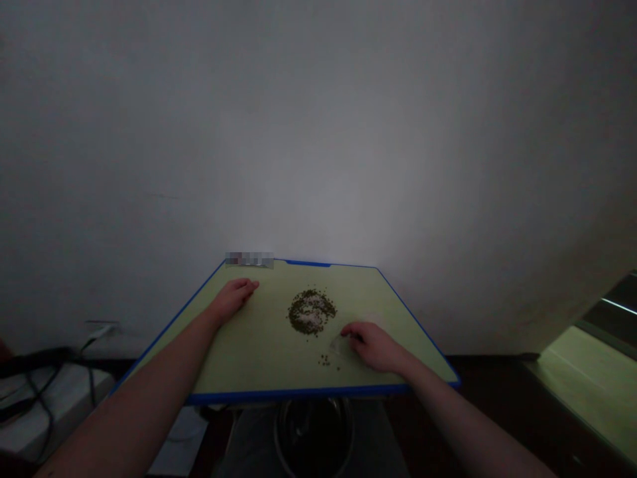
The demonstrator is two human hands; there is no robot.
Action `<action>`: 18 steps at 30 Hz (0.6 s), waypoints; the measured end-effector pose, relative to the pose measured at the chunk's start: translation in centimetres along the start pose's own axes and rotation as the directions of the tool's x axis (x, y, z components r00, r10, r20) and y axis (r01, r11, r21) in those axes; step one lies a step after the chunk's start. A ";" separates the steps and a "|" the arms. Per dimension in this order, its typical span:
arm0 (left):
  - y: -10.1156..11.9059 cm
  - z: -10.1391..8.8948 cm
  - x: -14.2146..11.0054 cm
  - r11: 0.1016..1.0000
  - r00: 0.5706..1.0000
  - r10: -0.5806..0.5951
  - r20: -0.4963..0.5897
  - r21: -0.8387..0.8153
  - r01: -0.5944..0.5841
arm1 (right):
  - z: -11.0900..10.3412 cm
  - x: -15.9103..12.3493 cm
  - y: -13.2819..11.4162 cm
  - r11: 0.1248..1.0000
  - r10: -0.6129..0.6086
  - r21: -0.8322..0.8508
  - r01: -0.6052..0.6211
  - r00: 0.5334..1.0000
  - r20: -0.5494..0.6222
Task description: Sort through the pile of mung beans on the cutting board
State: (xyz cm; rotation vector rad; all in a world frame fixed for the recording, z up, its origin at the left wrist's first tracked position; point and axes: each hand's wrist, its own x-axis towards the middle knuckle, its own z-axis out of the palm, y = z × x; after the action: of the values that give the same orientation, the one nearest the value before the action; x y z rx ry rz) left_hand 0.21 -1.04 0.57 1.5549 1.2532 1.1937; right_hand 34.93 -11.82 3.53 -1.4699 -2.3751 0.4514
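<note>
On the pale yellow-green tabletop (239,365) lies a pile of small dark green-brown grains (301,318) with paler, whitish ones in its middle. My left hand (235,299) rests on the board left of the pile, fingers loosely curled together, with nothing visible in them. To the right of the pile, my right hand (371,344) is closed, thumb and fingers pinched on a small see-through plastic piece (336,343); its exact kind is unclear. A few loose grains (325,361) lie apart from the pile, nearer the front edge.
The board has a blue rim (318,394), and a white wall (318,146) stands right behind it. Below the front edge is a round metal pot (279,435). Dark cables (47,372) lie on a white surface at the left. A pale green surface (592,392) is at the right.
</note>
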 end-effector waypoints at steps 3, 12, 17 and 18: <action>0.0 0.1 0.0 1.000 1.000 -0.014 -0.003 -0.022 0.014 | -0.1 -0.8 0.5 1.000 -0.001 0.011 0.001 1.000 0.000; 0.4 0.2 -0.3 0.999 1.000 -0.018 -0.001 -0.043 0.018 | 0.5 -2.5 -1.7 0.999 -0.008 0.051 0.004 0.998 0.069; 0.4 0.1 -0.2 0.999 1.000 -0.028 -0.011 -0.045 0.027 | 0.6 -3.6 -2.5 0.997 -0.034 0.079 0.027 0.995 0.091; 0.4 0.1 -0.2 0.999 1.000 -0.026 -0.006 -0.049 0.025 | 0.6 -3.8 -2.6 0.996 -0.042 0.088 0.033 0.994 0.097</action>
State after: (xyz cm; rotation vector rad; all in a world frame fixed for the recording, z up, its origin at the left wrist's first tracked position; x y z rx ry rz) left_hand 0.41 -1.30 0.89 1.4969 1.2357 1.2050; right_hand 34.19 -16.37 3.75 -1.3934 -2.4219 0.6225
